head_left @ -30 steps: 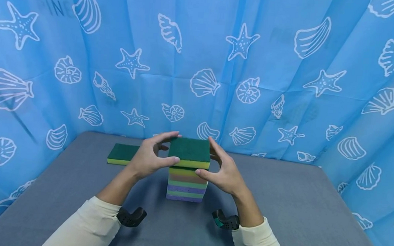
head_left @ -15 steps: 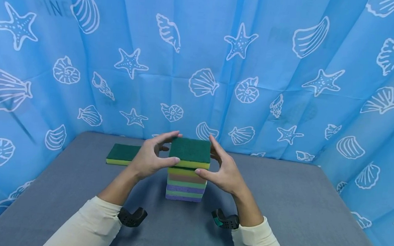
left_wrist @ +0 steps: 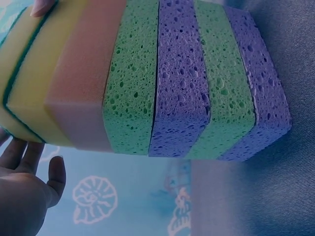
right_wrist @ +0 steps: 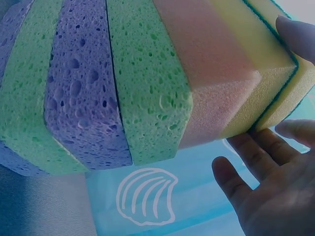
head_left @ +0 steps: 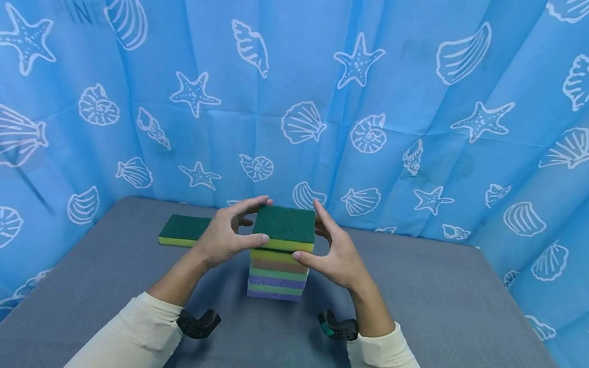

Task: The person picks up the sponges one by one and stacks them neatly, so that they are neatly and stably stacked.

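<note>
A stack of sponges stands on the table in the head view. At its top lies a scouring sponge [head_left: 286,224], yellow with a dark green pad upward. My left hand [head_left: 224,233] holds its left side, thumb on the front face and fingers towards the back. On the right side, my right hand [head_left: 338,258] holds it too, thumb low at the front edge by the seam below. Underneath come another yellow scouring sponge [left_wrist: 42,73], a pinkish sponge [right_wrist: 211,64], then porous green sponges [left_wrist: 133,73] and purple sponges [left_wrist: 182,73] in turn. Fingertips behind the stack are partly hidden.
Another green-and-yellow scouring sponge [head_left: 183,226] lies flat at the back left, partly behind my left hand. The grey cloth-covered table [head_left: 418,315] ends at a blue curtain [head_left: 300,94] with white shells and starfish. Black wrist mounts [head_left: 198,324] hang below both forearms.
Both hands stay on the top scouring sponge, and the stack keeps its place. Only a slight shift of the head view shows.
</note>
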Demonstrator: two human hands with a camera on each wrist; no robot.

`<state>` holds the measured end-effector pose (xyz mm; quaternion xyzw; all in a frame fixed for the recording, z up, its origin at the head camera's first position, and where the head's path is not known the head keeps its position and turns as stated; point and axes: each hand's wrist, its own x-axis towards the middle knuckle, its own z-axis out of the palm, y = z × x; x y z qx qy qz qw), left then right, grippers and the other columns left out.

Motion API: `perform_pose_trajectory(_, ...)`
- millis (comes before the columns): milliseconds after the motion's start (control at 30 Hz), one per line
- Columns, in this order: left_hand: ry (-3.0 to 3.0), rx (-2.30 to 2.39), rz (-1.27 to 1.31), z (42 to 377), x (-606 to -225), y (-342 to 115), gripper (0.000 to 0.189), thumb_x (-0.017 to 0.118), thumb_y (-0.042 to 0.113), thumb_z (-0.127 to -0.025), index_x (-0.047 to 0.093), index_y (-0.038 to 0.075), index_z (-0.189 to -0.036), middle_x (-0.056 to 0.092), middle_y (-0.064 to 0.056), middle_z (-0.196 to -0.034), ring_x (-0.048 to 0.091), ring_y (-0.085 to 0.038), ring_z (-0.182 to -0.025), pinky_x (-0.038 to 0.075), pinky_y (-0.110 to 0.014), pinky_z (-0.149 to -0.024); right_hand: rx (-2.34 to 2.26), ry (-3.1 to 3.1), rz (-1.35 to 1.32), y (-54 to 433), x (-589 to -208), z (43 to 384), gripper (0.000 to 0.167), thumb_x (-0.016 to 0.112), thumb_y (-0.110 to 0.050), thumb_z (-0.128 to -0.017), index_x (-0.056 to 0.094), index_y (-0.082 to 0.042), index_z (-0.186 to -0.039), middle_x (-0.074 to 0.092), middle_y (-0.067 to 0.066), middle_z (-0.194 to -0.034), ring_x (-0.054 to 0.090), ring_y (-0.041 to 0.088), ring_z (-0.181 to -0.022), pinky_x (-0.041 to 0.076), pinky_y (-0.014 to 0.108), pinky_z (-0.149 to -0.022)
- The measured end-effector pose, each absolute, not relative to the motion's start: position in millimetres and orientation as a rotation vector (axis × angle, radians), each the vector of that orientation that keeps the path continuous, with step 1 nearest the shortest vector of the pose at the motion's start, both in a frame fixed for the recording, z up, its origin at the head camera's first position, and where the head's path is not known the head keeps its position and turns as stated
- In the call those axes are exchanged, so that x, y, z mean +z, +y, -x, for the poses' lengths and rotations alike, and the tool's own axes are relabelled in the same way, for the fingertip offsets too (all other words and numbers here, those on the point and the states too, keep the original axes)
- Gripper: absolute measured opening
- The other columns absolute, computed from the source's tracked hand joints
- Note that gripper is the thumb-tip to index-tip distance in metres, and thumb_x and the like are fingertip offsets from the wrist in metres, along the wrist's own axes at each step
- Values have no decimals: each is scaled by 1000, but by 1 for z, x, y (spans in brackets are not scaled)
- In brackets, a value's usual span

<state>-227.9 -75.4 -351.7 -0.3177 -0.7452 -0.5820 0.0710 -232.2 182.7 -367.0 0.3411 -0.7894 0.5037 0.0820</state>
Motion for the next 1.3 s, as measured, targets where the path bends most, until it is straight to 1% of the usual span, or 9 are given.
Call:
perform_pose_trajectory(133,-2258,-1739,937,228,-352,-76,64,70,14,-85,45,3,-143,48,-9,-141,43,-26,-126,36,-57,-95,1522,-2356,-1043,183,-367,233,98,74,-43,-84,14,-17,-156,54,8,-132,47,23,-124,36,53,-100)
perform_pose_trajectory(233,-2267,-1737,935,228,-352,-76,62,70,14,-86,46,2,-142,47,-9,-141,43,-27,-126,36,-57,-94,1542,-2336,-1037,185,-367,232,92,68,-48,-87,16,-16,-156,51,11,-134,46,25,-125,34,52,-101)
perform_pose_trajectory(333,-2272,-1728,935,228,-351,-75,61,70,15,-86,47,2,-142,47,-10,-142,43,-28,-126,37,-56,-94,1566,-2290,-1024,188,-365,231,84,60,-49,-92,18,-14,-155,46,16,-138,42,28,-128,33,51,-103)
perform_pose_trajectory(467,-2267,-1734,933,229,-351,-74,61,69,15,-86,48,2,-141,47,-11,-141,44,-29,-125,37,-56,-94,1580,-2200,-1027,189,-360,232,78,56,-45,-96,20,-7,-154,42,19,-141,40,30,-129,32,51,-102)
perform_pose_trajectory(667,-2286,-1733,906,228,-350,-74,61,70,16,-85,49,4,-141,48,-9,-140,45,-28,-122,39,-52,-93,1600,-2126,-992,181,-348,227,68,58,-33,-96,28,-7,-152,45,18,-139,41,28,-128,31,51,-103)
perform_pose_trajectory(833,-2280,-1764,909,228,-351,-74,62,70,15,-85,48,2,-141,49,-11,-139,46,-28,-121,36,-59,-93,1619,-2091,-934,167,-340,226,61,63,-11,-91,40,-2,-146,46,18,-138,42,29,-128,32,54,-101)
perform_pose_trajectory(900,-2272,-1773,916,228,-351,-74,62,70,14,-85,47,1,-141,49,-12,-138,46,-29,-121,36,-61,-92,1605,-2086,-931,163,-338,227,60,65,-6,-88,43,-2,-144,46,16,-139,41,29,-127,32,54,-100)
perform_pose_trajectory(1200,-2278,-1756,931,226,-350,-73,63,70,16,-85,47,3,-142,50,-11,-136,47,-28,-119,37,-60,-91,1583,-2114,-990,158,-341,230,59,70,-11,-86,49,-3,-141,44,12,-141,38,23,-130,36,53,-96)
perform_pose_trajectory(1300,-2276,-1750,930,226,-351,-74,64,70,16,-85,45,2,-143,50,-12,-137,47,-29,-119,38,-58,-91,1573,-2106,-1037,159,-343,231,58,71,-9,-86,50,-2,-139,46,14,-139,40,24,-129,37,54,-96)
